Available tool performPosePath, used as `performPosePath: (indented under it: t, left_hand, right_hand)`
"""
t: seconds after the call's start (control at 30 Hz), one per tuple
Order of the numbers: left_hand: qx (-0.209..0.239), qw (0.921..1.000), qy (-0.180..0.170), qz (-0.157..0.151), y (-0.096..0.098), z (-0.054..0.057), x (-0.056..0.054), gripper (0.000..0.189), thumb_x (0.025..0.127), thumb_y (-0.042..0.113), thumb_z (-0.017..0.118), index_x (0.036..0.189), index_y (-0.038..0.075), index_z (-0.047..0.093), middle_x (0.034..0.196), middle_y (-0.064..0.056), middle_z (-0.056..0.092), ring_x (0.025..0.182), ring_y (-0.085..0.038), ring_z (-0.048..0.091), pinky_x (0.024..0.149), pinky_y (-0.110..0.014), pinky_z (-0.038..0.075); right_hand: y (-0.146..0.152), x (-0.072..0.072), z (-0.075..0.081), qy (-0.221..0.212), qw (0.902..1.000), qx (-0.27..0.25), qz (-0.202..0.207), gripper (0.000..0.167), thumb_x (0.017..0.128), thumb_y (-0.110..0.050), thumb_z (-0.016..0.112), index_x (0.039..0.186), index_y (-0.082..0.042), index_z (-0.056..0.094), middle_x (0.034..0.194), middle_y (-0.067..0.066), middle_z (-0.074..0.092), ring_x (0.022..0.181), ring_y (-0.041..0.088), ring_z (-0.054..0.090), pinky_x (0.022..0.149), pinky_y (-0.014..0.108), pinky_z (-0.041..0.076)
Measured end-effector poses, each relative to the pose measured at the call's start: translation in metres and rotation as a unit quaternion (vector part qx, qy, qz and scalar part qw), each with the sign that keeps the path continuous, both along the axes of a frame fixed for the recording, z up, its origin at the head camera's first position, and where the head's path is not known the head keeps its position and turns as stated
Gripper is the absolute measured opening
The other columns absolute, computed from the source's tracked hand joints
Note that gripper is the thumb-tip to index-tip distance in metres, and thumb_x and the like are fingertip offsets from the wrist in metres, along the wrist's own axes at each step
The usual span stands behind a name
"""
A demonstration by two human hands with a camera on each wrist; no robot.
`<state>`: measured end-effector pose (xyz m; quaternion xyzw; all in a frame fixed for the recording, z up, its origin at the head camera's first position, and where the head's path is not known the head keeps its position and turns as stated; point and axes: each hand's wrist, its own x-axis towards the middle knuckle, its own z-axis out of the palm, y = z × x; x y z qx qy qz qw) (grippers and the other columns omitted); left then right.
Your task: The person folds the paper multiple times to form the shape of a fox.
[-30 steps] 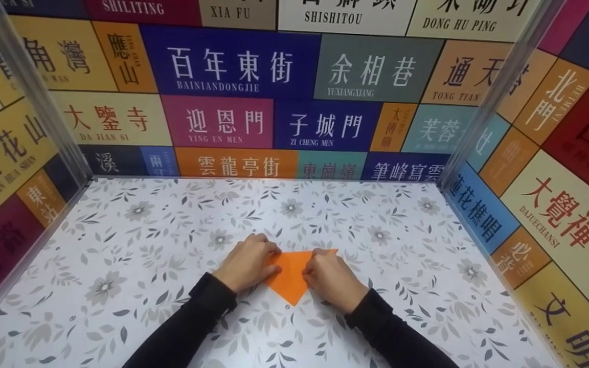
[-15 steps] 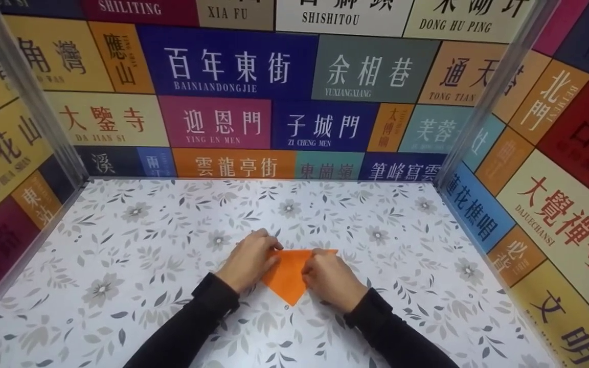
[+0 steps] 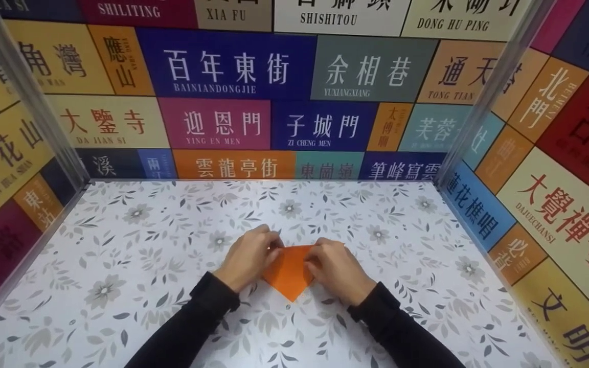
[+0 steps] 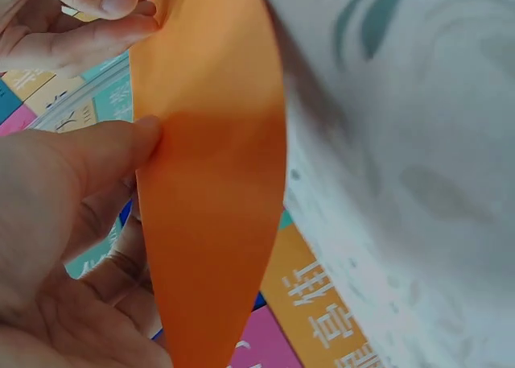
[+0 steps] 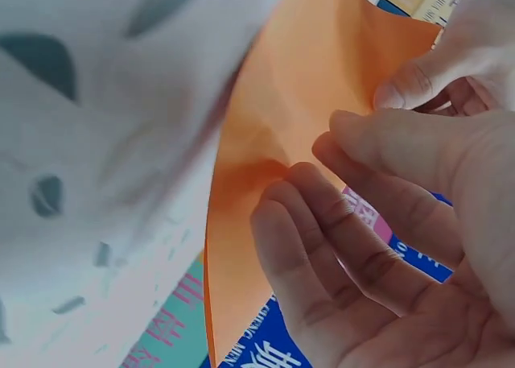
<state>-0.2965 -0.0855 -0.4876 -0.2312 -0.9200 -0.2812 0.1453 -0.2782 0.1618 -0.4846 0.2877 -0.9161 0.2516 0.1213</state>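
An orange sheet of paper, folded to a triangular shape, points its lower corner towards the person in the head view. My left hand pinches its left edge. The left wrist view shows the thumb of the left hand on the near face of the paper, with the other fingers partly hidden behind. On the right side, my right hand touches the paper. In the right wrist view, slightly bent fingers of the right hand lie against the sheet, thumb tip near the index finger, no paper visible between them.
A white tabletop with a grey leaf and flower print lies under the hands. Colourful panels with printed characters form the back wall and both side walls. Clear strips run up the corners.
The right hand's fingers have loosened from a tighter curl and shifted slightly. The paper's top edge sits a little higher, and its lower corner has drawn back slightly. The left hand has barely moved.
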Motion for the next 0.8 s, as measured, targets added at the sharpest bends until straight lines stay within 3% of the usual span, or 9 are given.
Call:
performPosePath:
  t: [0.23,0.43,0.57,0.8]
  left_hand:
    - [0.010,0.9998,0.015,-0.003,-0.005,0.016,0.005,0.004,0.101,0.008,0.090,0.100,0.012,0.087,0.094,-0.003,0.077,0.087,-0.018,0.076,0.078,-0.033,0.068]
    - [0.013,0.9993,0.036,-0.003,-0.008,0.030,0.012,0.005,0.101,0.011,0.091,0.103,0.013,0.087,0.099,-0.005,0.083,0.091,-0.021,0.081,0.081,-0.036,0.071]
    - [0.019,0.9980,0.059,-0.007,-0.009,0.041,0.019,0.005,0.101,0.012,0.091,0.102,0.014,0.086,0.098,-0.003,0.083,0.091,-0.021,0.082,0.080,-0.037,0.071]
    - [0.018,0.9948,0.099,-0.012,-0.010,0.056,0.030,0.005,0.102,0.013,0.091,0.105,0.014,0.087,0.099,-0.002,0.084,0.093,-0.021,0.081,0.081,-0.035,0.070]
  right_hand:
    - [0.004,-0.002,0.017,0.046,0.9984,-0.034,0.006,0.011,0.095,0.001,0.090,0.105,-0.004,0.090,0.094,0.008,0.078,0.086,0.022,0.080,0.079,0.033,0.071]
    - [0.009,-0.003,0.041,0.093,0.9937,-0.062,0.004,0.012,0.097,-0.001,0.092,0.107,-0.007,0.090,0.099,0.008,0.081,0.092,0.024,0.082,0.082,0.034,0.073]
    - [0.008,0.001,0.057,0.103,0.9915,-0.078,0.013,0.012,0.100,-0.004,0.091,0.111,-0.008,0.089,0.105,0.011,0.082,0.102,0.027,0.082,0.087,0.040,0.074]
    - [-0.005,0.007,0.075,0.119,0.9912,-0.051,0.027,0.019,0.100,-0.009,0.093,0.119,-0.011,0.088,0.116,0.008,0.085,0.113,0.027,0.083,0.101,0.044,0.071]
